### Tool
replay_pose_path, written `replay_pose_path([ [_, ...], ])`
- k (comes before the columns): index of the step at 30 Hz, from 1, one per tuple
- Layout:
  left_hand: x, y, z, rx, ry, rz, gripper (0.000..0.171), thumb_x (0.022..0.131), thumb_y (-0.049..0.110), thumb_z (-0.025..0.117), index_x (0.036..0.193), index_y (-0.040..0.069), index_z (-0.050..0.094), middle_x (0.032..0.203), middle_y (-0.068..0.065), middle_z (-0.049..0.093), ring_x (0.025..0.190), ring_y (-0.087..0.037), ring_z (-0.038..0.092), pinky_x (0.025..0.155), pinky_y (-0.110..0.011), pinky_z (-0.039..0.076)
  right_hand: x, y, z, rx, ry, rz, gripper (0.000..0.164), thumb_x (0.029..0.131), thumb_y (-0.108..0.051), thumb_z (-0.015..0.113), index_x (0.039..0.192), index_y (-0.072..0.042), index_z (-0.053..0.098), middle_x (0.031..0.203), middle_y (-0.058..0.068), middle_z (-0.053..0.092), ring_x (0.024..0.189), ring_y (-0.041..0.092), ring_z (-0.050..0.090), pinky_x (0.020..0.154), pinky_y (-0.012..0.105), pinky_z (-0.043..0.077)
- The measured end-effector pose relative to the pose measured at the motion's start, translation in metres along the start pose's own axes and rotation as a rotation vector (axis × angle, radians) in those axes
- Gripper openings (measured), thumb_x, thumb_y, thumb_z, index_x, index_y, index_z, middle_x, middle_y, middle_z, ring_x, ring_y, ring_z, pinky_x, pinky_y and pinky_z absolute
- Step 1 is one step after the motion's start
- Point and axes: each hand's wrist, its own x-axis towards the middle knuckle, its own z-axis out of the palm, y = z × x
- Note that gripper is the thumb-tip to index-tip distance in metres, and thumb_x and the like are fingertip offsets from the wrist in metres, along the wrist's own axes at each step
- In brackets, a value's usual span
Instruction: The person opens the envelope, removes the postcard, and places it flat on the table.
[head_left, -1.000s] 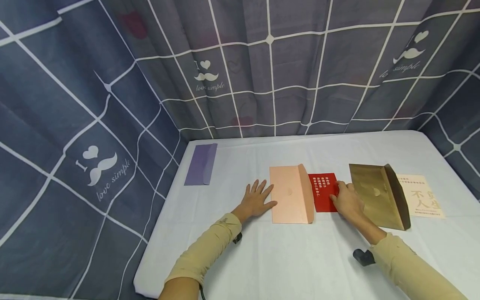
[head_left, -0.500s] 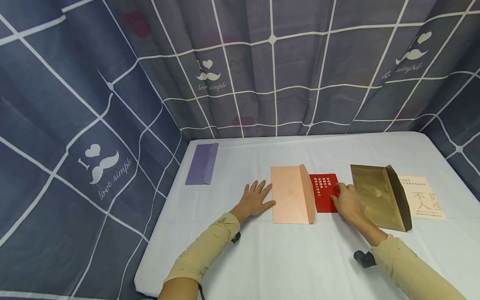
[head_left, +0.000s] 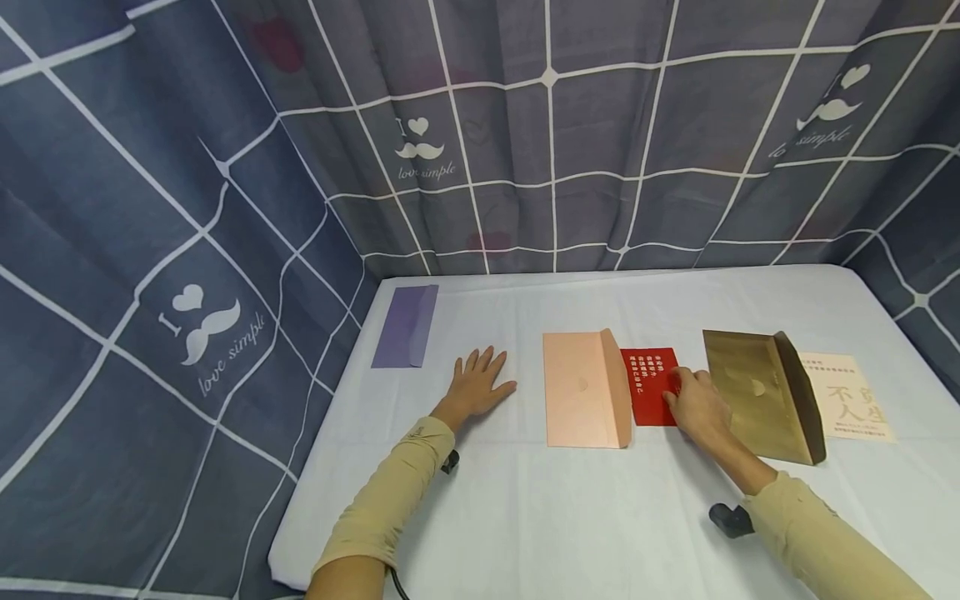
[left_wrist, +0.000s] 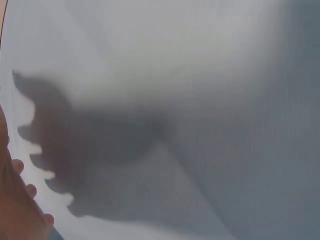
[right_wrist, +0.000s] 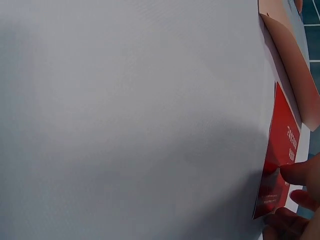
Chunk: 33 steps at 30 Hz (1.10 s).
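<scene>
My right hand (head_left: 697,404) pinches the right edge of a red card (head_left: 647,387) with white printed writing; in the right wrist view the thumb lies on top of the card and the other fingers are at its edge. Just left of the card is a peach envelope (head_left: 577,390), its flap open toward the card. With fingers spread, my left hand (head_left: 472,387) holds nothing over the white cloth, apart from the peach envelope. The left wrist view shows the hand's edge (left_wrist: 20,205) and its shadow on the cloth.
A gold envelope (head_left: 750,392) with its flap open lies right of my right hand, partly over a cream card (head_left: 847,400) with gold writing. A purple envelope (head_left: 405,327) lies at the far left of the white-covered table (head_left: 570,517). Grid-patterned curtains (head_left: 510,150) stand behind and left.
My left hand has left the peach envelope's left edge and moved left. The right hand keeps its pinch on the red card, with little movement.
</scene>
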Motion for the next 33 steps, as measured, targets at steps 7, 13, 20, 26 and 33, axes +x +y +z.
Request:
replay_pose_path([
  [7,-0.001,-0.035,-0.009,-0.132,0.018,-0.109,0.078,0.096,0.066,0.033,0.156,0.018,0.022,0.161,-0.012,0.012,0.145,-0.038,0.005,0.112,-0.061,0.000,0.002,0.001,0.003,0.023,0.046,-0.034,0.045,0.090,-0.011,0.062,0.128,0.009,0.048,0.107,0.032,0.049,0.091,0.043,0.053,0.065,0.053,0.051],
  [13,-0.009,-0.052,-0.022,-0.114,0.034,-0.221,0.072,0.099,0.057,0.038,0.156,0.015,0.022,0.160,-0.014,0.012,0.145,-0.040,0.006,0.112,-0.061,0.002,0.004,-0.001,0.006,0.054,0.148,-0.079,0.043,0.095,-0.017,0.056,0.129,0.008,0.049,0.111,0.033,0.051,0.094,0.046,0.054,0.071,0.058,0.049],
  [20,-0.020,-0.067,-0.033,-0.130,0.051,-0.307,0.071,0.101,0.053,0.035,0.157,0.015,0.016,0.160,-0.016,0.009,0.144,-0.041,0.008,0.111,-0.062,0.008,0.012,-0.014,0.010,0.062,0.172,-0.156,0.050,0.099,-0.025,0.051,0.137,0.007,0.045,0.132,0.036,0.042,0.119,0.053,0.040,0.097,0.067,0.032],
  [26,-0.026,-0.080,-0.033,-0.160,0.061,-0.339,0.072,0.100,0.053,0.037,0.156,0.013,0.017,0.159,-0.018,0.011,0.144,-0.042,0.007,0.110,-0.065,0.007,0.016,-0.028,0.018,0.089,0.154,-0.212,0.054,0.100,-0.027,0.051,0.140,0.006,0.040,0.139,0.037,0.034,0.126,0.056,0.030,0.105,0.065,0.020],
  [33,-0.032,-0.093,-0.031,-0.159,0.009,-0.381,0.073,0.101,0.054,0.035,0.156,0.009,0.017,0.159,-0.021,0.010,0.144,-0.044,0.006,0.109,-0.065,0.004,0.017,-0.044,0.028,0.091,0.168,-0.294,0.052,0.099,-0.026,0.054,0.137,0.007,0.044,0.137,0.037,0.037,0.124,0.056,0.033,0.103,0.066,0.021],
])
